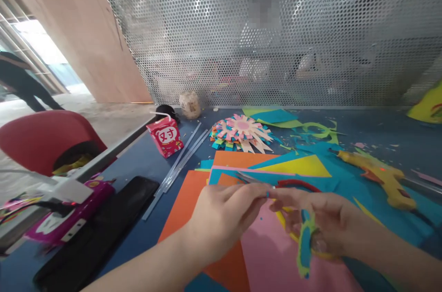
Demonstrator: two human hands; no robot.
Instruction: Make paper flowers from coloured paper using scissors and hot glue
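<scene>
Through the head camera, I see the left hand (226,213) narrowed to a pinch on a tiny blue paper scrap (267,194), its fingertips meeting those of the right hand (319,218). The right hand is curled, a blue and yellow-green paper strip (304,248) hanging from it; I cannot tell what the yellow curve within its grip is. Below lies pink paper (265,250); just beyond, partly hidden, red-handled scissors (299,184). Farther out are fringed paper rosettes (241,128) and, to the right, a yellow glue gun (383,172), its indicator lit. I judge the scrap could slip if the pinch loosens, and an outward sweep of the right arm could knock the possibly hot gun.
</scene>
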